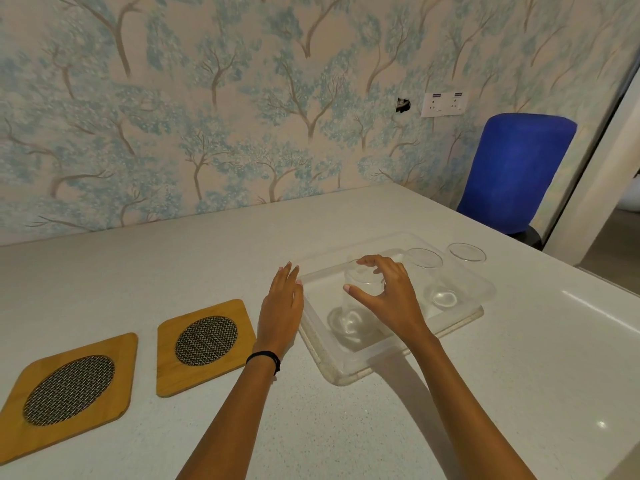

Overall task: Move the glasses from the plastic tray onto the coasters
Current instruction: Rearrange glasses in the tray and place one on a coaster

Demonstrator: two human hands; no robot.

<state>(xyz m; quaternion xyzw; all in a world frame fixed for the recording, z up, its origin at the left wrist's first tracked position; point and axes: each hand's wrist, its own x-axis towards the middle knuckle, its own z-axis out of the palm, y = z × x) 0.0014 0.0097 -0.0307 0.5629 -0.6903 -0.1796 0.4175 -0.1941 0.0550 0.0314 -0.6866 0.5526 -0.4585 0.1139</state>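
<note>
Desk point(346, 427): tray point(349, 370) sits right of centre, two coasters point(204, 344) well to its left, both bare. Three glasses upright in the tray. My right hand point(388, 296) is on the nearest glass point(356, 306), thumb and fingers curled round its rim from above. My left hand point(282, 303) rests flat and empty beside the tray's left edge. So the lift goes leftward, past my left hand, to the near coaster.
</note>
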